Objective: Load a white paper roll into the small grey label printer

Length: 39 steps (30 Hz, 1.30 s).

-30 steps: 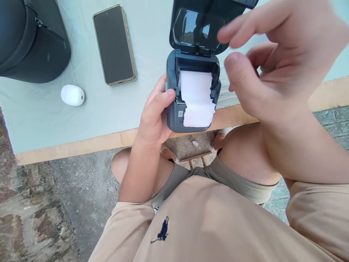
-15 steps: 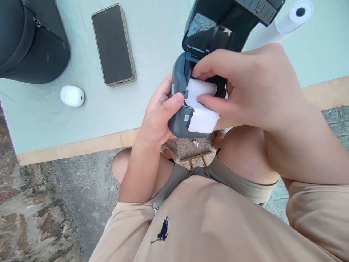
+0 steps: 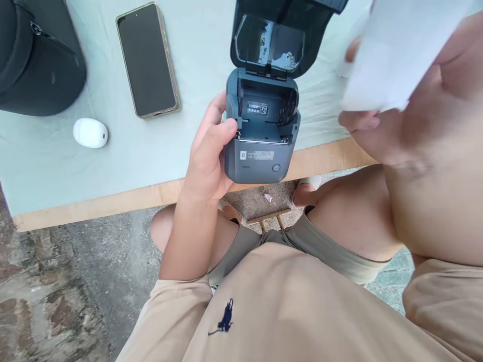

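The small dark grey plastic label printer (image 3: pixel 260 146) sits at the near edge of the table, partly overhanging the wooden rim, with its glossy black hinged lid (image 3: pixel 273 40) swung up and back so the paper bay lies open to view. The bay holds no roll; a small printed label shows on its back wall, and a power button and a pale strip of print mark the front face. The left hand (image 3: pixel 207 156) wraps around the printer's left side, thumb pressed on the upper front corner and the fingers curled behind the body, gripping it firmly. The right hand (image 3: pixel 422 100) is raised close to the camera, up and to the right of the printer and clear of it, its fingers closed around a white roll of paper (image 3: pixel 392 55) that is blurred; the thumb lies under the roll. The table is covered by a pale green cloth (image 3: pixel 113 146) with a bare light wooden edge (image 3: pixel 94 203) along the near side. On the cloth, well to the left of the printer, lie a black smartphone in a clear case (image 3: pixel 147 60), a small white oval case (image 3: pixel 90 133) and, at the far left corner, a black zipped bag (image 3: pixel 33 55). Below the table edge show the person's knees, khaki shorts and beige shirt, above a stone floor (image 3: pixel 56 291).
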Motion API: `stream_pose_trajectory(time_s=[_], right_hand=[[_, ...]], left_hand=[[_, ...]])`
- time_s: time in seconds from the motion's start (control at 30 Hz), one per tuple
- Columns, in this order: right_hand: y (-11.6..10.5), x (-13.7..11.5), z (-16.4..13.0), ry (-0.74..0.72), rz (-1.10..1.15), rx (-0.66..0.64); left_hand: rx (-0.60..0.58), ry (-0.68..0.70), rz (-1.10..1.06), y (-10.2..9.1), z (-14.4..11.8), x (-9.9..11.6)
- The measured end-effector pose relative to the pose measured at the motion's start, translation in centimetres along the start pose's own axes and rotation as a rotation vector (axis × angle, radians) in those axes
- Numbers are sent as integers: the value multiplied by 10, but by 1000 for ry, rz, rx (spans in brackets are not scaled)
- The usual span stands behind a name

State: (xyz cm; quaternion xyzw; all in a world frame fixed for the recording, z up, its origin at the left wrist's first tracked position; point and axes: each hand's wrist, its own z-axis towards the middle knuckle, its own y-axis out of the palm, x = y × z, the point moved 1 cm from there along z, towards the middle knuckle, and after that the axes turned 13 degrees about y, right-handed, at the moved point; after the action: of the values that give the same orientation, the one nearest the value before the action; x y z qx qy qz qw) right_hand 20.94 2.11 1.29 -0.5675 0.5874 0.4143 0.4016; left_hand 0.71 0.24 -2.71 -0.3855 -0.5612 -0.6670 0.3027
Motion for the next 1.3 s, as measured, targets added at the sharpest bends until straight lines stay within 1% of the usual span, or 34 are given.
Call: stream_pose_trajectory(time_s=[0.03,0.1,0.23,0.33,0.4,0.5,0.63,0.67,0.7,0.73,0.87,0.93,1.0,1.03,1.07,1.1,1.13,1.17,1.2,1.23,1.27,1.3], right_hand=[[-2,3,3,71,43,-22],[-6,9,7,139,126,-47],[-14,16,3,165,142,-39],[-18,13,-5,209,166,-24],[-18,10,-8,257,176,-28],[-19,6,-5,324,185,-48],[-21,8,2,351,166,-125],[-21,9,3,324,122,-137],[-20,11,2,266,60,-126],[-19,12,1,176,-8,-90],[-13,17,-6,-236,-248,133],[-11,19,-6,-305,-524,218],[-11,22,-5,-267,-826,261],[-12,23,-4,-244,-902,245],[-13,23,-5,-253,-908,215],[-15,23,-5,-321,-866,216],[-19,22,-6,-417,-797,253],[-23,21,-7,-507,-722,324],[-28,19,-7,-575,-666,431],[-34,18,-6,-597,-654,541],[-39,17,-3,-585,-685,623],[-44,16,1,-548,-759,641]], left_hand=[[2,0,16,0,0,0],[4,-15,47,-1,0,1],[0,-29,48,-2,-1,0],[-4,-2,6,-2,0,-1],[-9,-14,-2,-2,0,-1],[-14,-41,9,-1,1,-1],[-15,-40,15,-1,2,0],[-12,-39,16,-1,2,0],[-10,-39,14,-1,2,0],[-9,-38,11,-1,2,0],[-11,-41,6,0,3,0],[-16,-39,-3,1,2,1],[-24,-26,-28,1,2,1],[-26,-19,-41,1,2,1],[-23,-13,-50,0,2,1],[-19,-8,-57,0,2,1],[-17,-5,-61,0,2,0],[-18,-4,-66,-1,2,0],[-19,-4,-73,-1,1,0],[-24,-4,-82,-2,1,0],[-26,-5,-91,-2,1,1],[-28,-6,-96,-2,1,1]])
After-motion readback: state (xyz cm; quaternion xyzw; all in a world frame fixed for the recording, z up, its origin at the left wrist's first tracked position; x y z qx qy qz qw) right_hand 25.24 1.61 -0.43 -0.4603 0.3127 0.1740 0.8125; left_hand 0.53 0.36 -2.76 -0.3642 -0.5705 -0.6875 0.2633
